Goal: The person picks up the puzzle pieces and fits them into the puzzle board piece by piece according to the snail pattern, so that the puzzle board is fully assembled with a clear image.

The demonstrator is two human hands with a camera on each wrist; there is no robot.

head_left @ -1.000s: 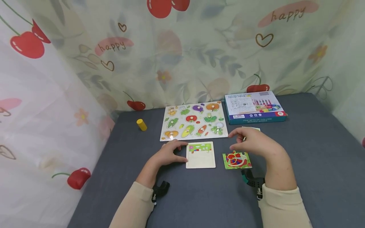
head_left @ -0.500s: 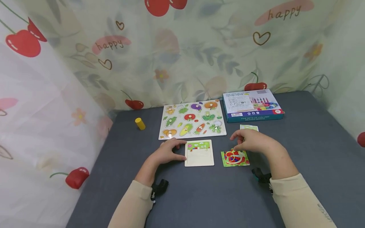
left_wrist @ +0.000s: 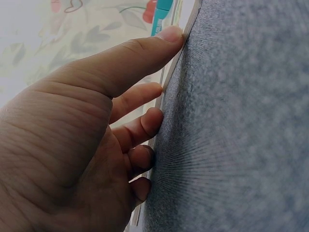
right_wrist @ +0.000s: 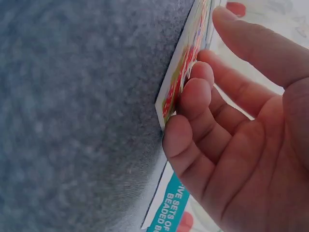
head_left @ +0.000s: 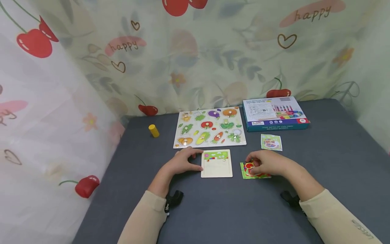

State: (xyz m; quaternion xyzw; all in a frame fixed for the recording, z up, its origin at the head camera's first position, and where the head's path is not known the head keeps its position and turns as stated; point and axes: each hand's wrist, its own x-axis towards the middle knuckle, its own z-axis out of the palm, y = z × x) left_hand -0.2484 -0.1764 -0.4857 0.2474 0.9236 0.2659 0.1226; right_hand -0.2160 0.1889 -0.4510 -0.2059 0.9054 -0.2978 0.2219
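A small wooden puzzle frame [head_left: 217, 170] lies flat in the head view, a green printed strip [head_left: 217, 155] fitted along its top. My left hand [head_left: 182, 162] rests at its left side, thumb and index finger spread and touching the edge; the left wrist view shows the other fingers loosely bent beside that edge [left_wrist: 169, 72]. To the right, my right hand [head_left: 271, 163] is over the colourful red-and-green puzzle pieces [head_left: 245, 173] and partly covers them. In the right wrist view its bent fingertips touch the pieces [right_wrist: 179, 84], while the thumb stands apart.
A vegetable knob puzzle board [head_left: 221, 117] lies behind the frame, with a boxed bead set [head_left: 275, 125] at its right. A printed picture card [head_left: 271, 142] lies beyond my right hand. A yellow cylinder [head_left: 153, 130] stands at the left; a printed curtain [head_left: 195, 78] hangs behind.
My right hand has come down and toward me from beside the card onto the puzzle pieces, uncovering the card. The left hand stays at the frame's edge.
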